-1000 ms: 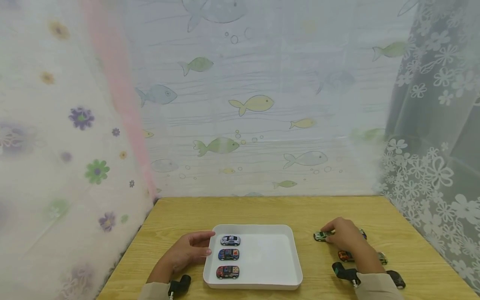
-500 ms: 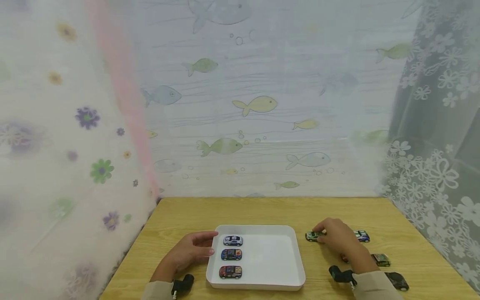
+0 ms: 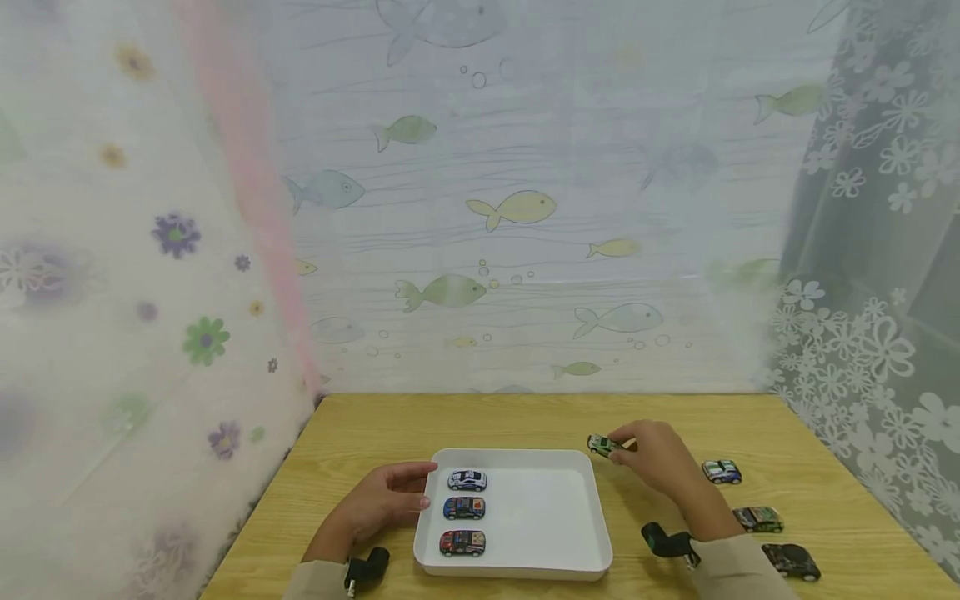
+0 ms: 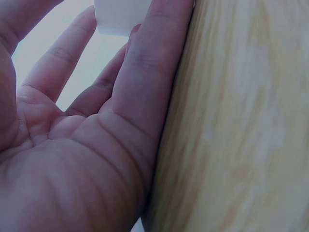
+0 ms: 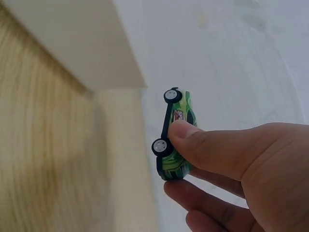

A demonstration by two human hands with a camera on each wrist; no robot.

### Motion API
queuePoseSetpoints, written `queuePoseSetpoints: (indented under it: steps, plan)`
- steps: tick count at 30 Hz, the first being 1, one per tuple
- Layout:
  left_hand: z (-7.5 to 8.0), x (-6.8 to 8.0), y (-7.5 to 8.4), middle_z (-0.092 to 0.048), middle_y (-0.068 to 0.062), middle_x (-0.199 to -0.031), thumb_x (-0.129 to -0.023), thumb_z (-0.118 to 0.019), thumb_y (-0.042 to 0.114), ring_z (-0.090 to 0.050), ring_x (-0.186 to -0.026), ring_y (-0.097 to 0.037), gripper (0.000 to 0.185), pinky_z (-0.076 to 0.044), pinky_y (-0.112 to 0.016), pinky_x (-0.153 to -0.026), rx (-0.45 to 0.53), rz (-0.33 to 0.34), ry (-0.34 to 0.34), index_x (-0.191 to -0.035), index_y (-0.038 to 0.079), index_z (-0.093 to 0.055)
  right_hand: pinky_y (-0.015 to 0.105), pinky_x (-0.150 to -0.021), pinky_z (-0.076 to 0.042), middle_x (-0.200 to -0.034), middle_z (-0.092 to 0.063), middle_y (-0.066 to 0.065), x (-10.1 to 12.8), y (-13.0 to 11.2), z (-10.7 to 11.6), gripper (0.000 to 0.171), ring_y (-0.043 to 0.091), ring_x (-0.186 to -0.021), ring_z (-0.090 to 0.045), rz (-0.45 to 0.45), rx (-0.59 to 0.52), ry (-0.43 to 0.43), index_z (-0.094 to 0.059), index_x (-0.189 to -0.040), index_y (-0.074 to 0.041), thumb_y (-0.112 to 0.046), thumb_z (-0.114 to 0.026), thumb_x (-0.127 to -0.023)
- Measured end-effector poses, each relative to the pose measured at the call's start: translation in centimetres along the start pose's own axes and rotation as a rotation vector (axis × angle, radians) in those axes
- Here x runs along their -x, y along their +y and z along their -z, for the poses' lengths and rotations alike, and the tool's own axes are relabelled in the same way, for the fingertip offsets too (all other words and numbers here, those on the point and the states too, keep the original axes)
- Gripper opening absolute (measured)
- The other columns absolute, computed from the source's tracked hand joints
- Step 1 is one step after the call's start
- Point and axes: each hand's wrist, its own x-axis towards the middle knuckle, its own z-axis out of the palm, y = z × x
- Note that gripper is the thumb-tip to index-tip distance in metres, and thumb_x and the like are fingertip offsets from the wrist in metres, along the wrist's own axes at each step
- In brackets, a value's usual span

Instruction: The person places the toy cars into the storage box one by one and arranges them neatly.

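Note:
My right hand (image 3: 654, 457) pinches a green toy car (image 3: 602, 446) between thumb and fingers, just off the tray's back right corner. In the right wrist view, that car's wheels face the tray side and the thumb presses on its flank. The white tray (image 3: 536, 521) carries a column of toy cars along its left part: a white one (image 3: 467, 480), a blue one (image 3: 464, 507) and a red one (image 3: 462, 542). At the tray's left wall is my left hand (image 3: 378, 504), fingers extended and fingertips at the rim. Its lower edge lies along the wooden table (image 4: 231, 121).
Right of the tray, a white-and-blue toy car (image 3: 722, 472), a green-and-brown one (image 3: 759, 519) and a black one (image 3: 791, 562) stand on the table, partly beside the right forearm. A fish-patterned curtain (image 3: 465, 250) hangs behind the table.
The right hand has moved left toward the tray and risen, carrying the green toy car off the table. The white-and-blue car behind it now shows fully. The left hand stays at the tray.

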Motion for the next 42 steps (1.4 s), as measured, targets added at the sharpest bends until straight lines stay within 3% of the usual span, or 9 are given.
queuePoseSetpoints:
  steps: [14, 42]
  plan:
    - [-0.2, 0.0, 0.2, -0.057, -0.021, -0.148, -0.088, -0.081, 0.008, -0.062, -0.128, -0.028, 0.066, -0.060, -0.044, -0.097, -0.017, 0.007, 0.012, -0.149, 0.007, -0.055, 0.035, -0.072, -0.063, -0.113, -0.077, 0.008, -1.3, -3.2, -0.5, 0.025, 0.022, -0.091, -0.075, 0.059, -0.107, 0.027, -0.079, -0.112, -0.009, -0.013, -0.082, -0.088]
    - [0.1, 0.1, 0.1, -0.056, -0.020, -0.149, -0.089, -0.081, 0.009, -0.061, -0.130, -0.028, 0.067, -0.060, -0.043, -0.098, -0.022, 0.007, 0.012, -0.150, 0.007, -0.054, 0.023, -0.061, -0.055, -0.101, -0.076, -0.001, -2.8, -7.7, -4.7, 0.020, 0.008, -0.078, -0.068, 0.002, -0.195, 0.003, -0.084, -0.094, -0.022, -0.013, -0.090, -0.078]
